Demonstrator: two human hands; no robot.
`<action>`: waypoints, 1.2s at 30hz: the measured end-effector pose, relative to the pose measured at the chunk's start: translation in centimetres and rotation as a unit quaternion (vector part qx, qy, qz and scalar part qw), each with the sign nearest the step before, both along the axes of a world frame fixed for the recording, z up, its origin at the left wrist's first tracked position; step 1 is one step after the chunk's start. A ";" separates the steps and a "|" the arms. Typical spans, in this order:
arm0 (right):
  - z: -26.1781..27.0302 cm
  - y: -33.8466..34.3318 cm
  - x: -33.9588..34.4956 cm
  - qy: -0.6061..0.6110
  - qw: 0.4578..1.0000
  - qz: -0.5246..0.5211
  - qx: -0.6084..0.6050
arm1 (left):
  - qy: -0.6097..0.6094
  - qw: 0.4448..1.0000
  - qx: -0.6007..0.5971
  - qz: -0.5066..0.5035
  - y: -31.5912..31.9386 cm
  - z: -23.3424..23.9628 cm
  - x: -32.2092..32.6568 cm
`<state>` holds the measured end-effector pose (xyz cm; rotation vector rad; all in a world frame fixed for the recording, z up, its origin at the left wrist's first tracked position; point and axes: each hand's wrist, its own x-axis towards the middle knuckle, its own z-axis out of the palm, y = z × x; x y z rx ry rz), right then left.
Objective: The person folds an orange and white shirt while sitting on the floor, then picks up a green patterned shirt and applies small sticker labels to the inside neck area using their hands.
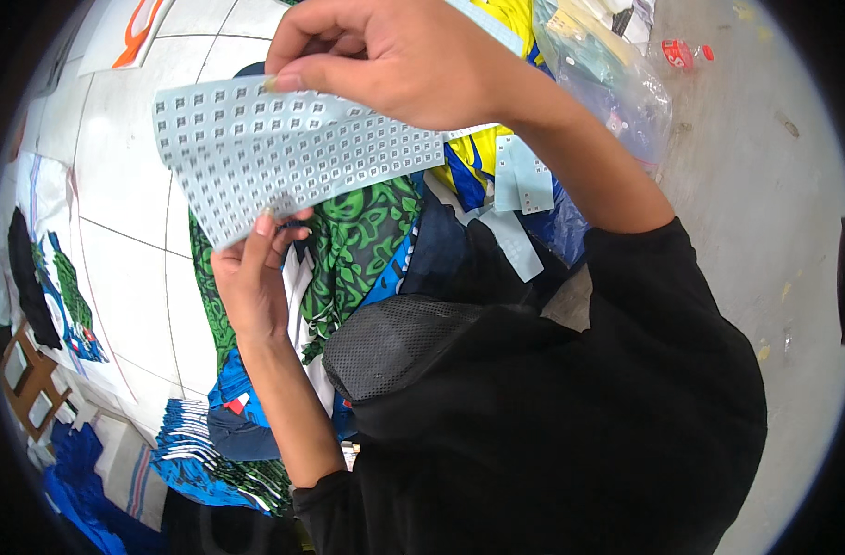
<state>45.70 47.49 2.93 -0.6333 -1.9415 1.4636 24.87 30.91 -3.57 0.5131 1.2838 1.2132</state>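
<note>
A pale blue sheet of small printed labels [290, 156] is held up in front of me, bent, with rows of tiny dark marks. My right hand [402, 59] pinches its top edge between thumb and forefinger. At the lower edge my left hand [256, 270] grips the same sheet, thumb in front and some fingers hidden behind. Below it, green-and-black patterned fabric [367, 243] with blue and white parts lies close to my body. Smaller label sheets [523, 173] rest to the right of this fabric, some with only a few labels on them.
Yellow-and-blue fabric [481, 156] and a clear plastic bag [603, 90] lie beyond my right forearm. A plastic bottle with a red cap [683, 54] is on the grey floor [735, 208]. Stacked blue and green garments [214, 458] sit at lower left, near the white tiled surface [127, 243].
</note>
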 end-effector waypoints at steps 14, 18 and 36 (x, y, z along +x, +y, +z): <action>-3.2 -0.4 0.7 -0.069 0.992 -0.099 0.029 | 0.063 0.997 -0.013 -0.032 0.9 0.8 1.4; -3.5 -0.5 0.3 -0.074 0.995 -0.065 -0.023 | 0.041 0.999 -0.031 0.006 0.7 0.6 1.1; -5.9 -3.5 -2.5 -0.245 0.894 -0.121 0.354 | 0.036 0.996 -0.078 -0.012 -2.7 0.0 0.7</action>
